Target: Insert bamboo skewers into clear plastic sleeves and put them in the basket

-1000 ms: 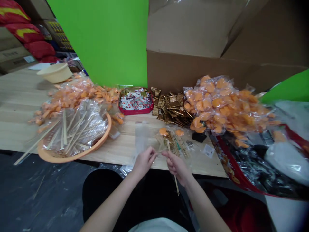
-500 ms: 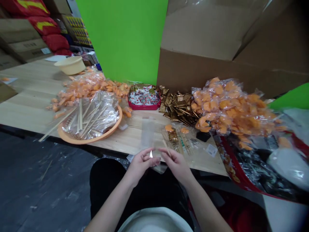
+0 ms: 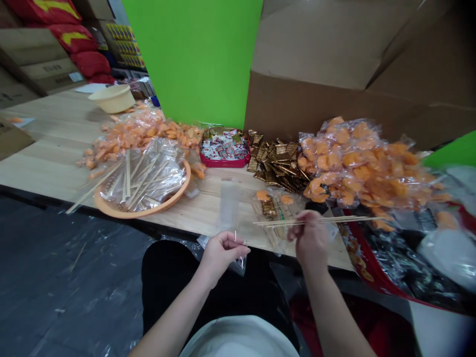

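Observation:
My left hand (image 3: pixel 225 255) pinches a clear plastic bag (image 3: pixel 240 263) at the table's front edge, over my lap. My right hand (image 3: pixel 312 240) is closed around a few thin wooden sticks (image 3: pixel 345 218), which lie level and point left and right. Below and behind them on the table are gold-wrapped packets (image 3: pixel 268 208), more sticks and orange pieces (image 3: pixel 286 199) in clear film. A flat clear bag (image 3: pixel 227 201) lies on the wood just beyond my left hand.
An orange basket (image 3: pixel 147 214) of bagged sticks stands left. Behind are a red tray (image 3: pixel 225 162) of small sachets and a gold packet pile (image 3: pixel 278 158). Bagged orange pieces (image 3: pixel 357 158) are heaped right, beside a red bag (image 3: pixel 362 255). Cardboard (image 3: pixel 316 44) and a green panel (image 3: pixel 193 59) rise behind.
My right hand has moved away from my left, to the right, and now shows several sticks in its grip. My left hand stays almost in place with the clear bag.

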`<action>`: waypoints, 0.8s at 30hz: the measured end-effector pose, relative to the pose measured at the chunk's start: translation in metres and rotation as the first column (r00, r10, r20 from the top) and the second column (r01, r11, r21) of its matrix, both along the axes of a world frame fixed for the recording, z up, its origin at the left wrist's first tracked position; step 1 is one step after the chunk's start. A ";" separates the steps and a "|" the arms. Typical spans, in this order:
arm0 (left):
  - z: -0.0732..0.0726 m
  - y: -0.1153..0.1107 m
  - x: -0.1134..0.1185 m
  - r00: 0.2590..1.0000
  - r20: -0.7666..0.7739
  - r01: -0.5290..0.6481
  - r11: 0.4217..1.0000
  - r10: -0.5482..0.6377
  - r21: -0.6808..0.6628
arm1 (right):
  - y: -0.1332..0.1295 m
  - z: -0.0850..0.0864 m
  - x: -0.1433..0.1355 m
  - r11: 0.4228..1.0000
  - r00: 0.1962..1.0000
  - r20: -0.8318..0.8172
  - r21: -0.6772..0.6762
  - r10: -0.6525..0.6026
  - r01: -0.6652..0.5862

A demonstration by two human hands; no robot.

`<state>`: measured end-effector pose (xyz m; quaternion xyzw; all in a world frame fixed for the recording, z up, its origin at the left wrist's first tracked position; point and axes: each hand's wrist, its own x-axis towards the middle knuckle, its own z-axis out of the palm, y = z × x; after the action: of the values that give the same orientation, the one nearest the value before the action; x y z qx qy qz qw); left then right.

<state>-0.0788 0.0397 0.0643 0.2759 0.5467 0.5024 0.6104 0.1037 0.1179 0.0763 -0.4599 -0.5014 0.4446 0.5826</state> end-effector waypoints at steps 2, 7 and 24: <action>0.000 0.001 0.002 1.000 0.017 0.021 1.000 -0.021 0.013 | 0.002 0.028 0.002 0.996 0.985 -0.174 0.088 0.017 -0.001; 0.004 0.001 0.006 0.994 0.065 0.090 0.996 -0.089 -0.010 | -0.001 0.052 -0.003 0.976 0.988 0.070 0.163 0.136 -0.146; -0.006 -0.008 -0.004 0.916 0.390 -0.028 0.985 0.094 -0.172 | 0.006 -0.067 -0.022 0.968 0.768 0.602 -0.038 0.220 -0.248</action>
<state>-0.0829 0.0318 0.0583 0.1004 0.4594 0.5201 0.7130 0.0817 0.1240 0.0094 -0.4982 -0.7230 0.3337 0.3430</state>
